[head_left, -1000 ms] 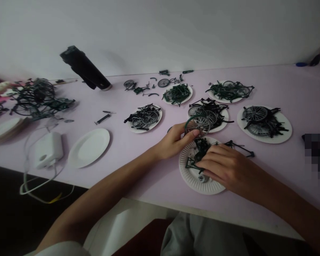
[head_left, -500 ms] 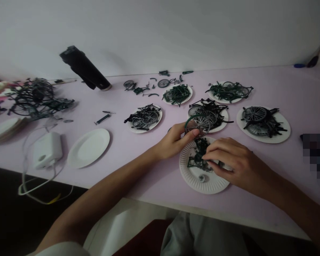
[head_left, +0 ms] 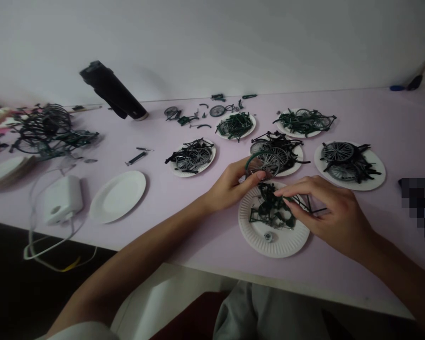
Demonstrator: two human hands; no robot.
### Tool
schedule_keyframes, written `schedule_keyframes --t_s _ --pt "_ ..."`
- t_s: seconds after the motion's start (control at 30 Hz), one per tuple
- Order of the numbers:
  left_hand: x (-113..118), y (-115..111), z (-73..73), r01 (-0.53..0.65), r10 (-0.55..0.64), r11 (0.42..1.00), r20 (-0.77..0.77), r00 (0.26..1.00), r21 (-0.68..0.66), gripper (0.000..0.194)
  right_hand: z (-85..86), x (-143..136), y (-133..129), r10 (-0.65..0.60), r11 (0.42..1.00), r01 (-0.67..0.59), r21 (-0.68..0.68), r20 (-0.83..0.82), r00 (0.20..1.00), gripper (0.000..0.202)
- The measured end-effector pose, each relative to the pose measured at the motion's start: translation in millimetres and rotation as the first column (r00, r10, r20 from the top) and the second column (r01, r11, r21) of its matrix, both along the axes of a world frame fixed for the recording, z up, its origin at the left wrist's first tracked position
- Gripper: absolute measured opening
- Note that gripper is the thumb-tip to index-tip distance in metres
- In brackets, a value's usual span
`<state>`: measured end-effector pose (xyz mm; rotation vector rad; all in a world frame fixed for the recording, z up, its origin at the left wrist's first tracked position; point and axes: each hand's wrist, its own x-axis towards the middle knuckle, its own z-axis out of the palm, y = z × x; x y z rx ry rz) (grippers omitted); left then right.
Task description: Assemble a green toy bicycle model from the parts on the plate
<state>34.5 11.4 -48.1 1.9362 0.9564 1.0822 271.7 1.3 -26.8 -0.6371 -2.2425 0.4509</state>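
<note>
My left hand (head_left: 233,184) is closed on a small toy bicycle wheel (head_left: 265,166) with a green mudguard, held tilted above the back rim of a white paper plate (head_left: 250,236). On that plate lie dark green bicycle parts (head_left: 267,208) and a small silvery round piece (head_left: 268,237). My right hand (head_left: 326,208) is over the plate's right side, thumb and forefinger pinched at a thin dark bicycle part (head_left: 313,208). The part shows partly behind the fingers, and its exact kind is unclear.
Several plates of bicycle parts stand behind, such as the right-hand plate (head_left: 380,177). Leftward are a bare plate (head_left: 118,196), a white power adapter (head_left: 63,198) with cables, a stack of plates (head_left: 7,172) and piled toy bicycles (head_left: 46,127). A black cylindrical device (head_left: 115,92) leans at the back.
My right hand has shifted right and slightly up, its fingers extending, which uncovers more parts on the plate and the thin dark part. My left hand and the wheel have hardly moved.
</note>
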Motion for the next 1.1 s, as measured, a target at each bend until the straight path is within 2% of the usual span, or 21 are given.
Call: schedule_keyframes --t_s 0.17,0.3,0.4,0.5,0.7,0.83,1.1 --pt "0.0 1.4 -1.7 -0.003 0.004 1.0 -0.017 1.0 0.017 0.024 1.9 0.6 2.0 -0.06 0.998 0.06 0.011 -0.038 0.997 0.015" --pt "0.9 0.1 -4.6 -0.019 0.018 1.0 -0.016 1.0 -0.025 0.022 3.8 1.2 3.2 -0.172 0.984 0.174 0.031 -0.06 0.983 0.012" --pt "2.2 -1.9 -5.4 -0.025 0.027 0.999 0.057 0.998 -0.034 0.031 3.4 2.2 4.2 -0.286 0.958 0.286 -0.015 -0.081 0.955 0.013" --pt "3.2 -4.5 -3.7 0.045 -0.038 0.997 0.112 0.993 -0.062 0.044 1.4 3.0 5.4 -0.352 0.933 0.34 -0.115 -0.098 0.931 0.015" --pt "3.3 -7.6 -0.2 0.099 -0.099 0.995 0.095 0.991 0.012 0.047 -2.2 1.2 5.7 -0.372 0.904 0.337 -0.265 -0.092 0.924 0.015" --pt "4.4 -8.1 -1.1 0.11 -0.106 0.994 0.155 0.982 -0.018 0.044 -3.5 0.3 6.1 -0.382 0.872 0.308 -0.38 -0.136 0.914 0.014" --pt "11.7 -11.7 -3.2 0.145 -0.119 0.985 0.251 0.961 -0.089 0.034 -2.9 -0.7 4.7 -0.339 0.886 0.266 -0.38 -0.138 0.931 0.013"
